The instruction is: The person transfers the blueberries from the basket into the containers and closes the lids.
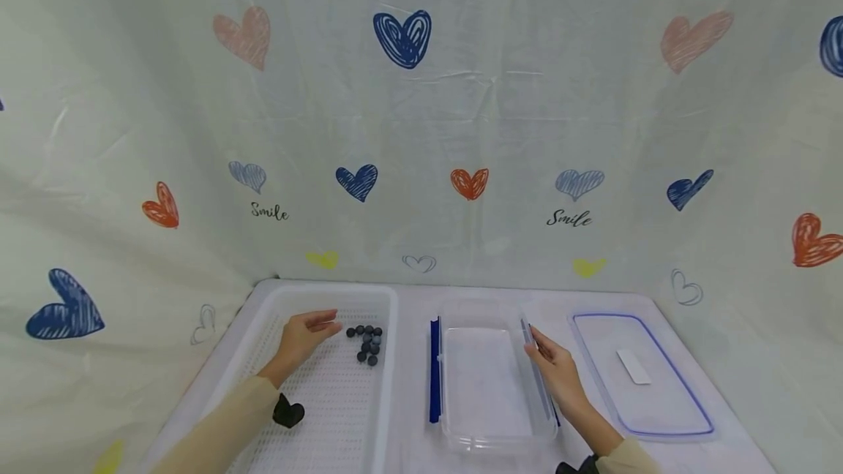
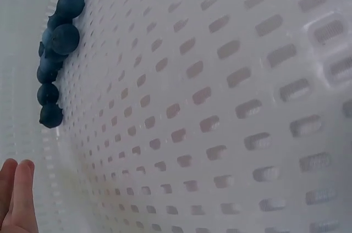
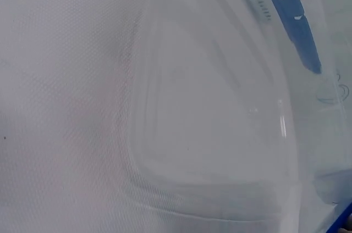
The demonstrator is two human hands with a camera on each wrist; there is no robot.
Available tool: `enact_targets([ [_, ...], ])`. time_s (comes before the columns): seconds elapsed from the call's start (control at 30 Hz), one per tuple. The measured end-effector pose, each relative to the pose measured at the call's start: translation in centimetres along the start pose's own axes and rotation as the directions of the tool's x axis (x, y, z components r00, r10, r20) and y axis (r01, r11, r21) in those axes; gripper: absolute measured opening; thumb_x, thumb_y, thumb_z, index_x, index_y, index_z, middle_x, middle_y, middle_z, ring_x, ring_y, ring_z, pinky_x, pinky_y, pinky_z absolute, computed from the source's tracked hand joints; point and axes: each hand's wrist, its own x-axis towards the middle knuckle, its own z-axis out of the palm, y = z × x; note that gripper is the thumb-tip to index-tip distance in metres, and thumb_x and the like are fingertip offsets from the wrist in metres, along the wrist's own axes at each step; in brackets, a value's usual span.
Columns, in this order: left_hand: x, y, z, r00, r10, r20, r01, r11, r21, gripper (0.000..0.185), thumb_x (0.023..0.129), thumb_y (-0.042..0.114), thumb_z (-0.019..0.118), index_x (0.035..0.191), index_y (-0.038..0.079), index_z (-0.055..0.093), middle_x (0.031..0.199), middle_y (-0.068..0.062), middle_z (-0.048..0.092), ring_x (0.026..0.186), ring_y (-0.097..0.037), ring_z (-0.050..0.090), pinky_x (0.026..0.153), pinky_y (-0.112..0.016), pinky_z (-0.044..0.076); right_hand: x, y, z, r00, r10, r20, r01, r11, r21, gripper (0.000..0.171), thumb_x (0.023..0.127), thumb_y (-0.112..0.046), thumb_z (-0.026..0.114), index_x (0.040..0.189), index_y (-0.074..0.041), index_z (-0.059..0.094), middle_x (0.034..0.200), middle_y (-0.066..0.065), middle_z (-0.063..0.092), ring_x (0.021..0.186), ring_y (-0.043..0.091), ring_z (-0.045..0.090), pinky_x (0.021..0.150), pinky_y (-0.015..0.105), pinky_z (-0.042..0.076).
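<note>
The left hand (image 1: 304, 336), its grip relaxed and holding nothing, hovers just beside the blueberries (image 1: 366, 343) in the white basket (image 1: 388, 386); small, soft, likely easily bruised, best pinched gently at their sides.

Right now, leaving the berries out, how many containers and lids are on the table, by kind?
White perforated plastic basket: 1
Clear rectangular plastic box with blue clasps: 1
Clear flat plastic lid with a blue rim: 1
Total: 3
</note>
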Motion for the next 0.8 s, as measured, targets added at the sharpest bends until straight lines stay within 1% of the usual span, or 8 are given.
enact_targets([
  [0.13,0.1,-0.1,0.5,1.0,-0.003,0.005,0.003,1.0,-0.003,0.04,0.089,0.013,0.077,0.122,-0.006,0.067,0.122,-0.021,0.067,0.108,-0.035,0.066,0.091,-0.043,0.054,0.0,-0.1,0.3,0.999,-0.034,-0.02,0.034,0.999,-0.028,0.049,0.103,-0.013,0.057,0.145,0.009,0.043,0.148,0.023,0.041,0.137,0.038,0.039,0.095,0.009,0.035],
  [0.33,0.1,-0.5,1.0,1.0,-0.005,0.022,0.004,1.0,0.017,0.036,0.088,0.009,0.077,0.121,-0.006,0.068,0.118,-0.021,0.068,0.105,-0.034,0.068,0.089,-0.04,0.055,-0.1,0.0,0.7,0.997,-0.062,-0.037,0.061,0.997,-0.046,0.047,0.104,-0.014,0.054,0.145,0.007,0.043,0.148,0.021,0.043,0.133,0.037,0.045,0.096,0.013,0.04],
  [0.47,0.2,-0.8,1.2,1.0,-0.004,0.026,0.004,1.0,0.012,0.037,0.088,0.009,0.077,0.12,-0.006,0.068,0.118,-0.021,0.069,0.105,-0.034,0.068,0.091,-0.04,0.054,-0.1,0.0,0.9,0.998,-0.051,-0.047,0.051,0.999,0.0,0.048,0.104,-0.014,0.055,0.145,0.008,0.043,0.148,0.022,0.043,0.134,0.038,0.044,0.095,0.01,0.038],
  [0.53,0.2,-0.9,1.4,1.0,-0.006,0.029,0.006,1.0,0.015,0.037,0.088,0.009,0.077,0.121,-0.006,0.068,0.118,-0.021,0.068,0.105,-0.034,0.068,0.091,-0.041,0.054,-0.1,0.1,0.9,0.998,-0.033,-0.052,0.034,0.999,0.031,0.049,0.104,-0.016,0.056,0.145,0.007,0.043,0.148,0.023,0.042,0.135,0.037,0.043,0.093,0.007,0.036],
  [0.6,0.2,-0.9,1.5,0.999,-0.014,0.032,0.014,1.0,0.013,0.038,0.088,0.009,0.077,0.121,-0.006,0.068,0.118,-0.021,0.068,0.105,-0.034,0.068,0.092,-0.042,0.054,0.0,0.1,1.0,0.998,-0.015,-0.057,0.018,0.998,0.059,0.051,0.104,-0.018,0.057,0.145,0.006,0.043,0.148,0.022,0.041,0.136,0.036,0.041,0.093,0.007,0.036],
  [0.7,0.1,-1.1,1.7,0.999,-0.019,0.038,0.019,1.0,0.02,0.038,0.088,0.009,0.077,0.122,-0.007,0.067,0.119,-0.022,0.068,0.106,-0.035,0.067,0.093,-0.044,0.053,0.0,0.1,1.0,0.998,-0.005,-0.069,0.009,0.998,0.058,0.051,0.103,-0.02,0.058,0.145,0.005,0.044,0.149,0.021,0.042,0.136,0.034,0.041,0.097,0.013,0.037],
  [0.8,0.1,-1.2,2.0,0.999,-0.019,0.031,0.018,0.999,0.031,0.038,0.087,0.008,0.078,0.121,-0.007,0.067,0.119,-0.023,0.068,0.105,-0.036,0.067,0.093,-0.045,0.053,-0.1,0.2,1.1,0.997,-0.007,-0.08,0.011,0.999,0.047,0.049,0.103,-0.018,0.058,0.144,0.005,0.045,0.148,0.021,0.043,0.136,0.034,0.042,0.1,0.018,0.038],
])
